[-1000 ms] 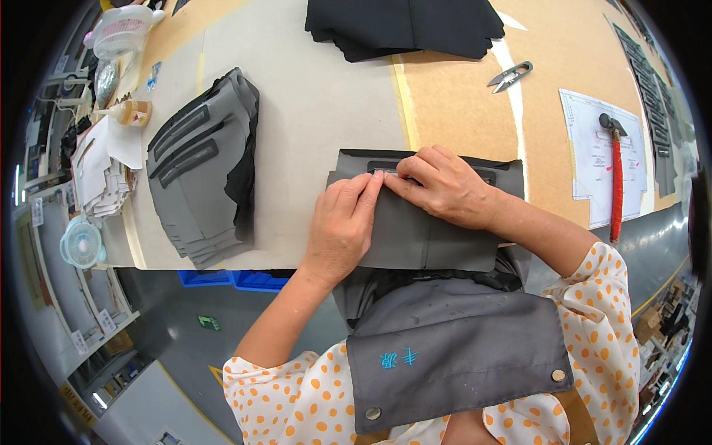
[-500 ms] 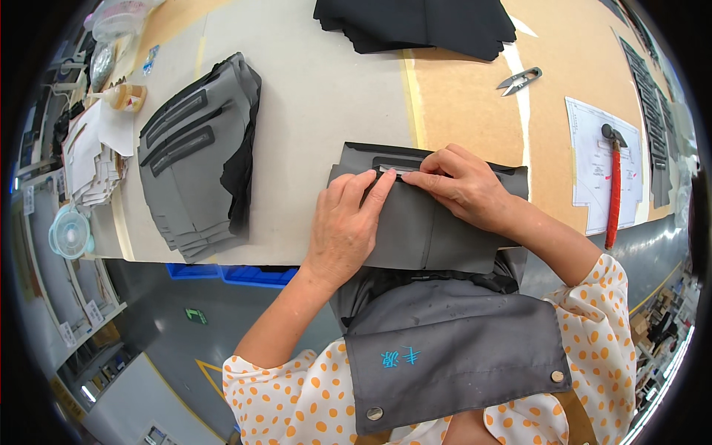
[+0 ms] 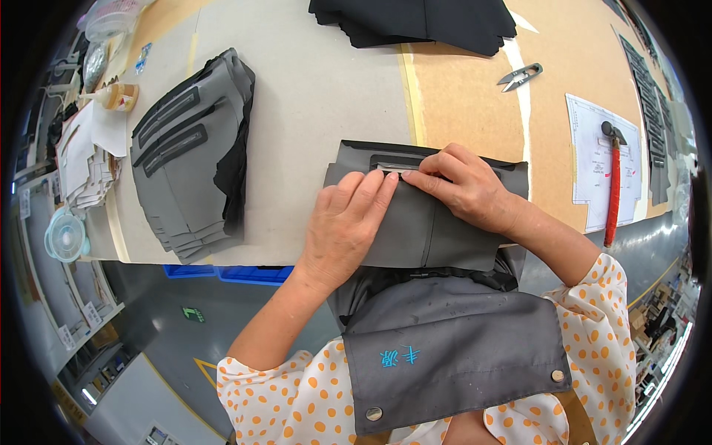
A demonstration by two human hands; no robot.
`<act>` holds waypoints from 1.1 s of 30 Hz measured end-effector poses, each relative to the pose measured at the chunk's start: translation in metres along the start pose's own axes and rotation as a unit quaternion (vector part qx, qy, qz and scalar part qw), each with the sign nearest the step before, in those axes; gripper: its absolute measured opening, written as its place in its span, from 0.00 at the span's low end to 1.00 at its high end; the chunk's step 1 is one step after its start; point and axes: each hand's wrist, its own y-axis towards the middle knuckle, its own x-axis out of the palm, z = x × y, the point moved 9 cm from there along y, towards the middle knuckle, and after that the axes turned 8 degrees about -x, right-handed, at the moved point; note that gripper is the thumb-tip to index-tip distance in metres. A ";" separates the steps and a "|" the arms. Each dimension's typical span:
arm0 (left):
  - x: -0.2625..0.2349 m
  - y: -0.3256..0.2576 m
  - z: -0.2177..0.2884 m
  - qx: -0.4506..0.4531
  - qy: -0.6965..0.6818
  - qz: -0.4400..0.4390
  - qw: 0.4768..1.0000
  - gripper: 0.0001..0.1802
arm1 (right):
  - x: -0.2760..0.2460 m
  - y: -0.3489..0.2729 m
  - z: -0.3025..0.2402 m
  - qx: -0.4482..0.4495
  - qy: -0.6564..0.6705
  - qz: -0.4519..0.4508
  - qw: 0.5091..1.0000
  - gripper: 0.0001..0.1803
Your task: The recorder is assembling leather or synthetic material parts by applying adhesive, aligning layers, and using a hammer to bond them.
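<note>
A grey fabric panel [image 3: 400, 233] with a black upper edge lies in front of me, its lower side at the table's front edge. Near its top runs a black-rimmed slot [image 3: 424, 159] with a narrow pale strip [image 3: 387, 167] showing in it. My left hand [image 3: 343, 226] is closed at the slot, its forefinger tip on the strip and its thumb hidden. Close beside it, my right hand [image 3: 469, 191] pinches the slot's lower edge between thumb and forefinger, the other fingers curled. The two hands' fingertips nearly meet.
A stack of grey panels [image 3: 182, 170] lies at left, near papers [image 3: 93, 156] and a glue bottle [image 3: 117, 96]. Black fabric [image 3: 423, 22] lies at the back. Thread snips [image 3: 521, 76], a red-handled hammer [image 3: 613, 185] and a printed sheet [image 3: 586, 167] are at right.
My left forefinger has shifted slightly along the slot, and more of the pale strip shows. My right hand stays almost in place. The whole view has moved a little.
</note>
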 end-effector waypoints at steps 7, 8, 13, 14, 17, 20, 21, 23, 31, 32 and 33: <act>0.004 -0.001 0.004 0.012 0.025 -0.024 0.999 0.28 | -0.002 0.003 -0.005 -0.024 -0.013 -0.011 1.000 0.22; 0.005 -0.001 0.005 0.015 0.031 -0.024 0.999 0.29 | -0.001 0.003 -0.005 -0.024 -0.013 -0.012 1.000 0.22; 0.003 0.000 0.008 0.023 0.044 -0.026 0.998 0.28 | -0.007 0.000 0.008 0.051 0.078 0.014 0.996 0.19; 0.003 0.000 0.009 0.026 0.041 -0.025 0.999 0.28 | -0.008 0.000 0.008 0.052 0.078 0.013 0.996 0.19; 0.003 -0.001 0.009 0.021 0.034 -0.031 0.999 0.28 | -0.008 -0.001 0.002 0.009 0.046 -0.008 0.999 0.19; 0.001 0.003 0.012 0.010 0.005 -0.024 1.000 0.28 | -0.006 -0.005 -0.002 -0.022 0.015 -0.024 0.999 0.19; 0.001 0.002 0.013 0.009 0.004 -0.024 1.000 0.28 | -0.007 -0.004 -0.003 -0.027 0.014 -0.023 0.999 0.19; 0.002 0.001 0.015 0.015 0.026 -0.021 0.999 0.28 | -0.007 -0.002 -0.006 -0.032 0.013 -0.022 0.999 0.18; 0.005 0.001 0.021 0.016 0.018 -0.030 0.999 0.29 | -0.016 -0.010 0.016 0.135 0.125 0.028 0.983 0.12; 0.004 0.001 0.020 0.009 0.009 -0.028 1.000 0.29 | -0.016 -0.011 0.016 0.135 0.124 0.027 0.983 0.12; 0.004 0.003 0.021 0.010 0.008 -0.028 1.000 0.29 | -0.016 -0.012 0.017 0.136 0.124 0.024 0.983 0.12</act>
